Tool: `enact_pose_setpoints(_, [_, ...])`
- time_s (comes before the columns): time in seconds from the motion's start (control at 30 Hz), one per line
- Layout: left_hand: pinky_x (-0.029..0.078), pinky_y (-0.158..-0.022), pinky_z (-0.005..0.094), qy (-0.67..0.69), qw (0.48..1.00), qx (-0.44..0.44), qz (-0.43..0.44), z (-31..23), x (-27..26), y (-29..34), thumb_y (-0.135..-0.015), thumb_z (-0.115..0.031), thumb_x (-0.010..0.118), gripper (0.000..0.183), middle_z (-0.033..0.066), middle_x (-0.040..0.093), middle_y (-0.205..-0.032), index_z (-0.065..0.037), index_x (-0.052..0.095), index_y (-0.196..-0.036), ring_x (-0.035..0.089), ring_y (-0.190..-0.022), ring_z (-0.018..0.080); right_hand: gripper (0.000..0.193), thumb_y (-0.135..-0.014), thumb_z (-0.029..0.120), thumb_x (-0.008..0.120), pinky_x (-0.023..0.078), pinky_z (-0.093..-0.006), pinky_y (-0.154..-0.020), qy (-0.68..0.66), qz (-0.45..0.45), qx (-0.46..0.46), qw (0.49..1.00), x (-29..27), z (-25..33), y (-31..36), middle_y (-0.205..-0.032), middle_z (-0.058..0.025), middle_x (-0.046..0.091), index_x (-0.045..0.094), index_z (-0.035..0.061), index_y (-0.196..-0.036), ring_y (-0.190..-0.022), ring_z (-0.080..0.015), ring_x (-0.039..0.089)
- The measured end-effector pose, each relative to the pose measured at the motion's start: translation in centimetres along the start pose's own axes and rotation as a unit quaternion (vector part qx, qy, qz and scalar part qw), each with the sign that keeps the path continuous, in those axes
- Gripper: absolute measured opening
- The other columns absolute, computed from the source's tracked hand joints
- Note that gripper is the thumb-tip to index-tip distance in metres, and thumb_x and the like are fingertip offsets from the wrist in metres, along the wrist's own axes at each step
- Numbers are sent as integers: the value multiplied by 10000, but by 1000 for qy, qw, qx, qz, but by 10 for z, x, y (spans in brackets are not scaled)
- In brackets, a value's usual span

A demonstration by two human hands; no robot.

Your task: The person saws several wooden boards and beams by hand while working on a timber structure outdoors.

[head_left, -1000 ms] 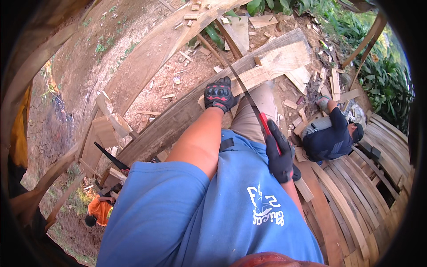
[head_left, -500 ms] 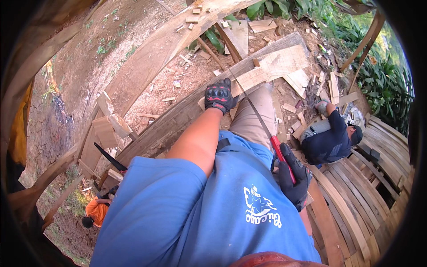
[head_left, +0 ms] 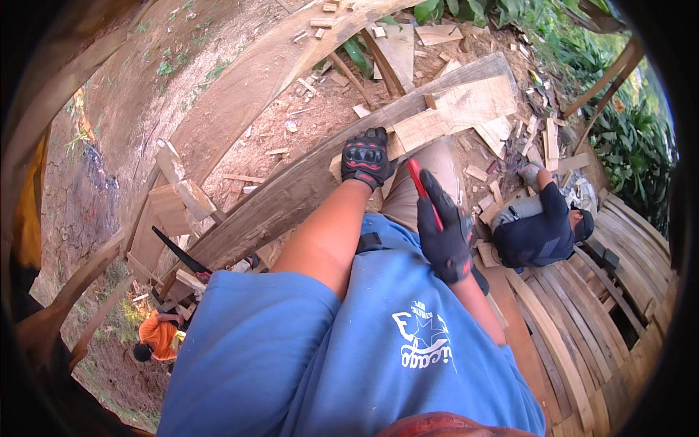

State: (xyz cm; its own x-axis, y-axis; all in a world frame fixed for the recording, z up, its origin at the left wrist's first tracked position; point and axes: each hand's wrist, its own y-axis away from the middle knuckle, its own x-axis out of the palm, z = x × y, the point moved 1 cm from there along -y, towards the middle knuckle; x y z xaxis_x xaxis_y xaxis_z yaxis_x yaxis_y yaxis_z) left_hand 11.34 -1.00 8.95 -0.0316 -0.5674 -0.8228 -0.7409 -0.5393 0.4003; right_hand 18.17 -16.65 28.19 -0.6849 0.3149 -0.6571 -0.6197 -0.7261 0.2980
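Observation:
In a black glove with red trim, my left hand grips a pale wooden board from above, its fingers closed over the edge. This board lies along a thick grey weathered plank, and its wider end points to the far right. My right hand, in a matching glove, is wrapped round the red handle of a handsaw, close to the board's near side. I cannot make out the saw's blade now. My leg in beige trousers is beneath the board.
A person in dark clothes crouches at right beside stacked planks. Another in orange is at lower left, near a dark curved blade. A broad curved timber crosses the upper left. Wood offcuts litter the ground.
My right hand has moved up and left with the saw, toward the board. The long blade, seen earlier reaching across the board, no longer shows. My left hand stays on the board.

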Motion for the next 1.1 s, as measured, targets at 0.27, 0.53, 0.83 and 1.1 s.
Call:
enact_pose_setpoints(0.27, [561, -989, 495, 7, 999, -23, -24, -2, -1, 3, -864, -552, 802, 663, 164, 738, -1176, -87, 654, -1313, 744, -1094, 355, 463, -1040, 110, 654, 596, -463, -978, -52, -6, -18, 998, 14, -14, -29, -1309, -256, 751, 663, 91, -1503, -1173, -405, 762])
enact_pose_setpoints(0.53, [567, -953, 481, -19, 999, 1, -42, -5, 2, 3, -861, -558, 803, 654, 155, 746, -1151, -105, 652, -1307, 752, -1075, 339, 453, -1044, 106, 670, 540, -426, -1106, -63, 20, 61, 996, -57, -7, 32, -1407, -224, 732, 673, 66, -1496, -1318, -343, 714])
enact_pose_setpoints(0.83, [563, -983, 493, -7, 999, -47, 8, -8, -6, -3, -872, -561, 791, 677, 162, 742, -1209, -98, 643, -1343, 752, -1101, 341, 443, -1035, 79, 670, 547, -442, -1099, -53, -19, -18, 998, -11, -32, -3, -1393, -235, 731, 685, 87, -1478, -1292, -377, 720])
enact_pose_setpoints(1.1, [579, -960, 505, -11, 997, -75, -5, -12, -1, 0, -885, -582, 767, 678, 150, 748, -1224, -104, 649, -1352, 753, -1119, 338, 440, -1053, 91, 660, 509, -429, -1159, -105, 22, 36, 994, -40, -51, 37, -1428, -198, 728, 674, 63, -1491, -1366, -326, 684])
